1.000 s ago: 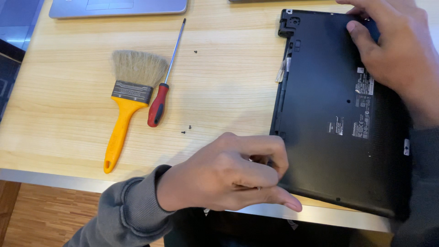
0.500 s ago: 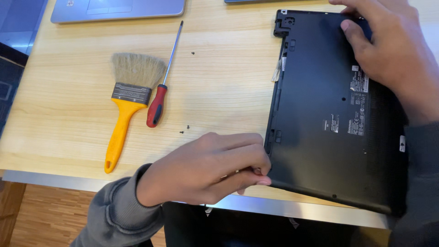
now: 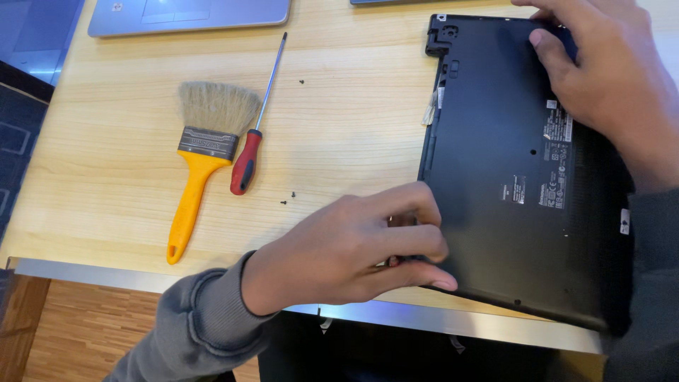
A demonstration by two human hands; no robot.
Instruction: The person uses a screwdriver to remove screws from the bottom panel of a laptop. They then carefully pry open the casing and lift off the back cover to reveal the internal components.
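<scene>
1. One black laptop [image 3: 516,177] lies upside down at the right of the frame, its base panel facing up, on a light wooden table [image 3: 339,127] with a metal front edge.
2. The left hand [image 3: 346,247], lower centre, has its fingers curled tight at the laptop's near-left corner, the tips pinching its edge; whether anything small is held between them I cannot tell.
3. The right hand [image 3: 601,78], upper right, rests flat on the far end of the base, fingers spread and pressing down, not clasping anything.
4. Labels on the base: two white-printed rectangular stickers right of centre, one small dark sticker with pale print nearer the middle, and one small white tag at the far right edge.
5. One pale strip, possibly a ribbon or tape, sticks out at the laptop's left edge near the top.
6. One screwdriver [image 3: 254,131] with a red and black handle lies centre left, shaft pointing to the upper right.
7. Just beside it, one brush [image 3: 201,159] with a yellow handle, metal band and pale bristles.
8. Three tiny dark screws [image 3: 288,198] show on the wood: two below the screwdriver, one above it.
9. One silver laptop [image 3: 191,14] lies along the top left edge.
</scene>
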